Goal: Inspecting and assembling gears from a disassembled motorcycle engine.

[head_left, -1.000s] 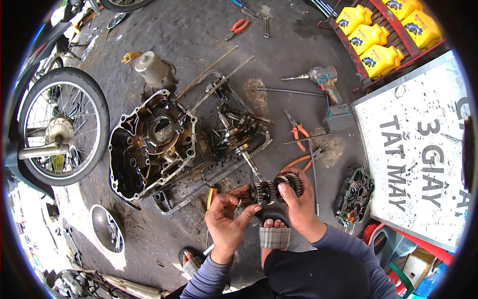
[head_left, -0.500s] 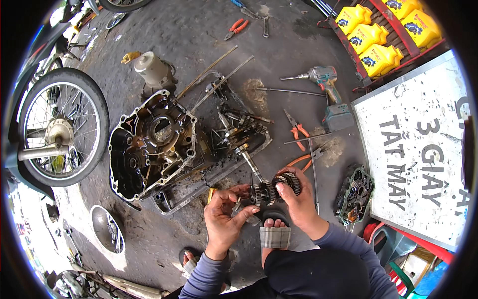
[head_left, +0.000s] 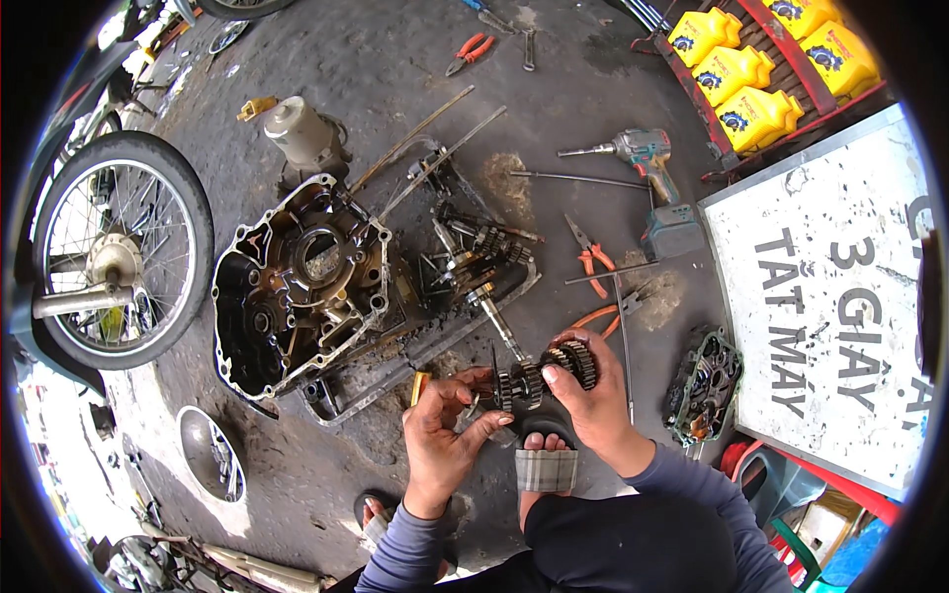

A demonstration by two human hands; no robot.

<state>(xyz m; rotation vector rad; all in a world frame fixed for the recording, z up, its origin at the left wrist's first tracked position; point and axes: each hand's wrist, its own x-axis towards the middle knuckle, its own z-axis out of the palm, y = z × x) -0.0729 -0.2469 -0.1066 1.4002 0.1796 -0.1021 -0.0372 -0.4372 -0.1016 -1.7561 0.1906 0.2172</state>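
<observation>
My left hand [head_left: 438, 451], fingers curled, grips the left end of a gear shaft [head_left: 517, 386] carrying several dark toothed gears. In my right hand [head_left: 597, 407] is a stack of gears [head_left: 575, 363], held by thumb and fingers right beside the shaft's right end. Whether the two touch is hard to see. Just beyond them a bare splined shaft [head_left: 499, 322] slants up to a gear assembly [head_left: 477, 249] on the metal frame. To its left sits an oily, opened engine case [head_left: 308, 287]. My fingers partly hide the gears.
An impact driver [head_left: 647, 173], long-nose pliers [head_left: 589, 259] and a case cover [head_left: 703, 387] lie to the right. A metal bowl of small parts [head_left: 210, 450] stands lower left, below a motorcycle wheel [head_left: 127, 252]. Yellow bottles [head_left: 733, 71] fill a red rack beside a white signboard [head_left: 820, 296].
The gear shaft in my left hand has turned slightly, so its thin outer disc shows more edge-on. Both hands stay almost in place, still holding the gears.
</observation>
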